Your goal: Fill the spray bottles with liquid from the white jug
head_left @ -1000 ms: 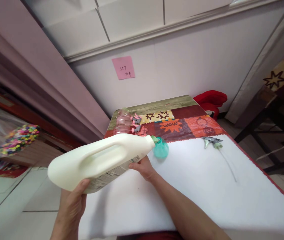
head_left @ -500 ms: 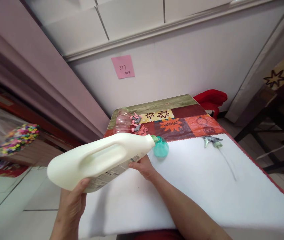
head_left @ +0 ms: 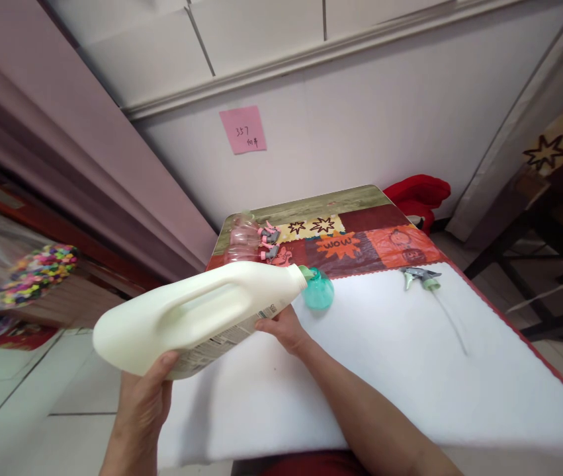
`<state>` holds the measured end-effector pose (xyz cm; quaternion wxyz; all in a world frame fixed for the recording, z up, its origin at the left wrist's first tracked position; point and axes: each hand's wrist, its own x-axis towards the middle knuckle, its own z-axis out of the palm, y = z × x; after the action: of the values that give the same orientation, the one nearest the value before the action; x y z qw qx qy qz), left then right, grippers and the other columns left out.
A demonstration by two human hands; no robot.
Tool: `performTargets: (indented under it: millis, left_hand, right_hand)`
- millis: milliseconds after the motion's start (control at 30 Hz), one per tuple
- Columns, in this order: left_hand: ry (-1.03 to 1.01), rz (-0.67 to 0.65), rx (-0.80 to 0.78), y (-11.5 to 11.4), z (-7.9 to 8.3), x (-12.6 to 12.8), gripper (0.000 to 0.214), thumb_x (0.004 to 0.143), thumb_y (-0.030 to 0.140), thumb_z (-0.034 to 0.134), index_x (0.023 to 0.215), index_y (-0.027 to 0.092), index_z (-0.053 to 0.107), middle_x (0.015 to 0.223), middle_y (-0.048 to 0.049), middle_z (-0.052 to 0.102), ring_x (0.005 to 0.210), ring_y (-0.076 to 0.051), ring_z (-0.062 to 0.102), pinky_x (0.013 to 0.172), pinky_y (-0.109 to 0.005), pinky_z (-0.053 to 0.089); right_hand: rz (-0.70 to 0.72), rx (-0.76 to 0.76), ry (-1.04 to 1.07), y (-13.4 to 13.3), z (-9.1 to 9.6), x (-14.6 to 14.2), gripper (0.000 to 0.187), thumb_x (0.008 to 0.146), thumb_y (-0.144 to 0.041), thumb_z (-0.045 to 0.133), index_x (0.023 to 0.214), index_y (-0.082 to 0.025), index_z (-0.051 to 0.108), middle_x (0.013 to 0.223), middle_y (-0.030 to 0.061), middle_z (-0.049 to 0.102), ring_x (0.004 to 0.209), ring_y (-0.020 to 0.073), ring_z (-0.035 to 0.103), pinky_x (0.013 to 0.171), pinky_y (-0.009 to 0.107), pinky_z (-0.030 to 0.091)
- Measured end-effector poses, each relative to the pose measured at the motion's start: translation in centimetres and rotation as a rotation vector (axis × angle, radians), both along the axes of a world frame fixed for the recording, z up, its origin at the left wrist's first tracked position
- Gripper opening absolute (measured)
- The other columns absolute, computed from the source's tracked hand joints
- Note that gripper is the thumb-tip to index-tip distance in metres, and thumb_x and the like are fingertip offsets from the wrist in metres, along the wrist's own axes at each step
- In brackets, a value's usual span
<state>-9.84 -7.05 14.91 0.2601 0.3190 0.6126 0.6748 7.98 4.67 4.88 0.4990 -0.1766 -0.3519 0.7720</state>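
Cream-white plastic makes up the large handled jug point(head_left: 196, 317), which is held on its side above the near left corner of the table, with its neck pointed away from the person and its label turned downward. The base end is gripped by the left hand point(head_left: 142, 403), which is curled under it with the thumb pressed against the lower side by the label. The neck end is supported from below by the right hand point(head_left: 281, 327), whose fingers are closed up against the jug's shoulder.

The jug's mouth is met by the green top of a small round teal bottle point(head_left: 319, 292), which stands on a white foam mat point(head_left: 390, 357). A grey-green spray trigger point(head_left: 423, 278) with its thin dip tube is laid on the same mat, well apart to the right. Beyond the mat, a patterned red and orange tablecloth point(head_left: 375, 243) is seen, and clear pinkish spray bottles point(head_left: 247, 237) are laid at its far left corner. A pink sticky note point(head_left: 243, 130) is stuck to the wall, and a red cloth point(head_left: 417, 194) is heaped behind the table.
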Motion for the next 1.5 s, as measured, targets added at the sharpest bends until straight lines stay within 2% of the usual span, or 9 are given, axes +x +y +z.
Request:
performTargets:
  millis: [367, 600, 800, 1167, 1500]
  left_hand:
    - [-0.007, 0.027, -0.027, 0.06, 0.22, 0.20, 0.081, 0.051, 0.038, 0.100, 0.127, 0.027, 0.073, 0.122, -0.0053, 0.080, 0.132, -0.037, 0.064, 0.113, -0.047, 0.053]
    - [0.009, 0.038, -0.041, 0.04, 0.42, 0.44, 0.079, 0.051, 0.039, 0.098, 0.126, 0.027, 0.073, 0.128, -0.0046, 0.078, 0.137, -0.038, 0.060, 0.113, -0.046, 0.053]
    - [-0.005, 0.020, -0.018, 0.03, 0.37, 0.31, 0.081, 0.052, 0.037, 0.099, 0.128, 0.027, 0.073, 0.126, -0.0052, 0.078, 0.137, -0.039, 0.061, 0.116, -0.049, 0.050]
    - [-0.001, 0.005, -0.008, -0.02, 0.21, 0.09, 0.079, 0.055, 0.037, 0.099, 0.128, 0.027, 0.073, 0.126, -0.0051, 0.078, 0.136, -0.036, 0.062, 0.115, -0.045, 0.052]
    - [0.019, -0.006, 0.026, 0.13, 0.54, 0.48, 0.077, 0.053, 0.032, 0.098, 0.125, 0.021, 0.074, 0.123, -0.0076, 0.079, 0.129, -0.034, 0.066, 0.113, -0.041, 0.052]
  right_hand:
    - [0.001, 0.011, 0.009, 0.01, -0.33, -0.08, 0.073, 0.049, -0.047, 0.102, 0.112, -0.022, 0.073, 0.115, 0.0088, 0.080, 0.113, 0.0342, 0.073, 0.102, 0.051, 0.058]
    - [0.005, 0.010, 0.007, 0.01, -0.17, -0.01, 0.075, 0.049, -0.049, 0.101, 0.113, -0.023, 0.073, 0.118, 0.0087, 0.080, 0.116, 0.0352, 0.072, 0.103, 0.051, 0.058]
    - [0.014, 0.007, -0.008, 0.05, -0.18, 0.06, 0.074, 0.048, -0.049, 0.102, 0.111, -0.023, 0.074, 0.115, 0.0080, 0.081, 0.114, 0.0353, 0.073, 0.102, 0.052, 0.059]
    - [0.002, -0.010, 0.001, -0.01, -0.03, 0.05, 0.074, 0.047, -0.048, 0.102, 0.111, -0.023, 0.075, 0.115, 0.0078, 0.081, 0.114, 0.0353, 0.073, 0.103, 0.052, 0.058]
    - [0.007, -0.005, 0.005, -0.02, -0.16, 0.07, 0.074, 0.047, -0.048, 0.102, 0.111, -0.023, 0.074, 0.114, 0.0079, 0.081, 0.113, 0.0347, 0.073, 0.103, 0.052, 0.058]
